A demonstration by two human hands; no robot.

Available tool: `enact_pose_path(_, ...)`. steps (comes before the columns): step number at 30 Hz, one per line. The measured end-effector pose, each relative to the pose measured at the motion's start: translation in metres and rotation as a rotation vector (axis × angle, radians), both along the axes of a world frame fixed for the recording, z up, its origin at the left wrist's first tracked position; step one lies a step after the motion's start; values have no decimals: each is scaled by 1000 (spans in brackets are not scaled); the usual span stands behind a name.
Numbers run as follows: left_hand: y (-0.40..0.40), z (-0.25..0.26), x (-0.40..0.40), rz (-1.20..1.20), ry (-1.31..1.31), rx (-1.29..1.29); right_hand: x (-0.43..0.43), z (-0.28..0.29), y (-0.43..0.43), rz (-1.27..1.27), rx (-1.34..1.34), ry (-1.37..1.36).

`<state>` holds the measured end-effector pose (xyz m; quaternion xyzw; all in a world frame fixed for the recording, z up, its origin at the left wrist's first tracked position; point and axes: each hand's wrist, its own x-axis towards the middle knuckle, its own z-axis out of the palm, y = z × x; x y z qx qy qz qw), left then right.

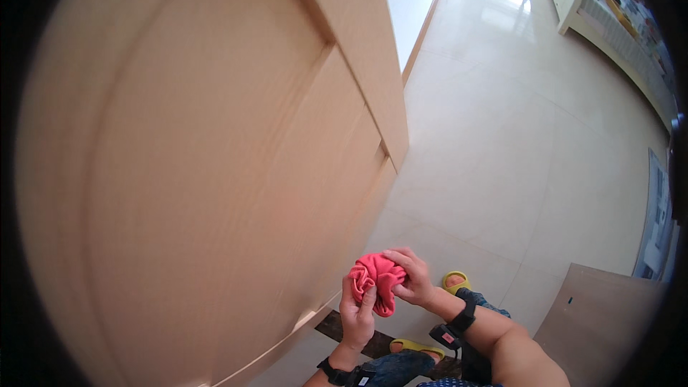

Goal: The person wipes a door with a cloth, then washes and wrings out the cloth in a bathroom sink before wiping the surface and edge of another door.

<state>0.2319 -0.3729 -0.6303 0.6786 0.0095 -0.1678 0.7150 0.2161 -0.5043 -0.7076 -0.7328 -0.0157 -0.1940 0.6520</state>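
A bunched-up red cloth [379, 274] is held between both hands in front of my body. My left hand [356, 312] grips its lower left side, with the thumb pressed on the folds. On the cloth's right side, my right hand [413, 277] has its fingers over the top edge and the thumb below. The folds hide some of the fingertips. Each wrist wears a black strap with a small device. Close by on the left stands a large light-wood panelled door [242, 172], apart from the cloth.
Glossy pale floor tiles [484, 156] extend ahead, crossed by a dark strip [379, 339] near my feet. My feet wear yellow slippers [416, 348]. A white bed frame [570, 5] with items on it stands at the upper right. A grey-brown panel [602, 322] is at the lower right.
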Motion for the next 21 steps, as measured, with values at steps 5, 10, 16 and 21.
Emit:
enact_pose_path(5, 13, 39, 20, -159, -14, 251, 0, 20, 29, -78, 283, 133)
enact_pose_path(10, 5, 106, 16, -286, 3, 211, -15, 114, 14, -131, 422, 260)
enact_pose_path(16, -17, 226, 15, -385, -51, -41, -22, 249, -25, -218, 313, 250)
enact_pose_path(21, 5, 343, 6, -401, -257, -34, -22, 362, -6, -193, 286, 108)
